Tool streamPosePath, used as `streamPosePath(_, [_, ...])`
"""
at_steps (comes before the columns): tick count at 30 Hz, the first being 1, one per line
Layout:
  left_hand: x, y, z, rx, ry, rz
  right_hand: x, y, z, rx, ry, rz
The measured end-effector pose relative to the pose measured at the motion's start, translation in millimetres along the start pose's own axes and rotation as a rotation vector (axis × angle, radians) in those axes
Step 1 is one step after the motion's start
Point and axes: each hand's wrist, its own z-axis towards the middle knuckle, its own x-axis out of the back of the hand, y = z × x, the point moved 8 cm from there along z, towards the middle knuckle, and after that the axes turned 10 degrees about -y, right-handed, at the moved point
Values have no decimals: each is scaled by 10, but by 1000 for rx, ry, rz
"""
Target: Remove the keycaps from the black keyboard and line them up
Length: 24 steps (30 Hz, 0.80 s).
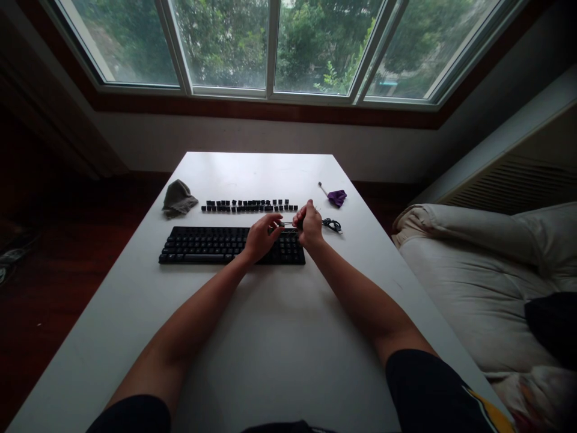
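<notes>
A black keyboard (207, 245) lies on the white table, its upper right part partly covered by my hands. Above that end, my left hand (262, 236) is closed, with fingers and thumb pinched around something small and dark that I cannot make out. My right hand (310, 225) makes a fist around a thin metal tool (289, 223), whose shaft points left to my left fingertips. The tool's exact kind is too small to tell. Behind the keyboard, loose black keycaps (246, 208) stand in two rows.
A grey cloth (178, 198) sits at the table's left side. To the right are a coiled black cable (332, 225), a purple cloth (336, 198) and a thin white stick, maybe a brush (323, 189). A pale sofa (460, 276) stands beside the white table (252, 349).
</notes>
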Motion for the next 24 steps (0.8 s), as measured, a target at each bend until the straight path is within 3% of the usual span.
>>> streamPosePath(4, [116, -121, -15, 116, 84, -31, -40, -57, 63, -35, -146, -145])
streamPosePath(10, [163, -129, -38, 147, 125, 27, -179, 122, 8, -337, -467, -466])
streamPosePath(24, [121, -76, -38, 67, 125, 54, -232, 246, -61, -370, -504, -496])
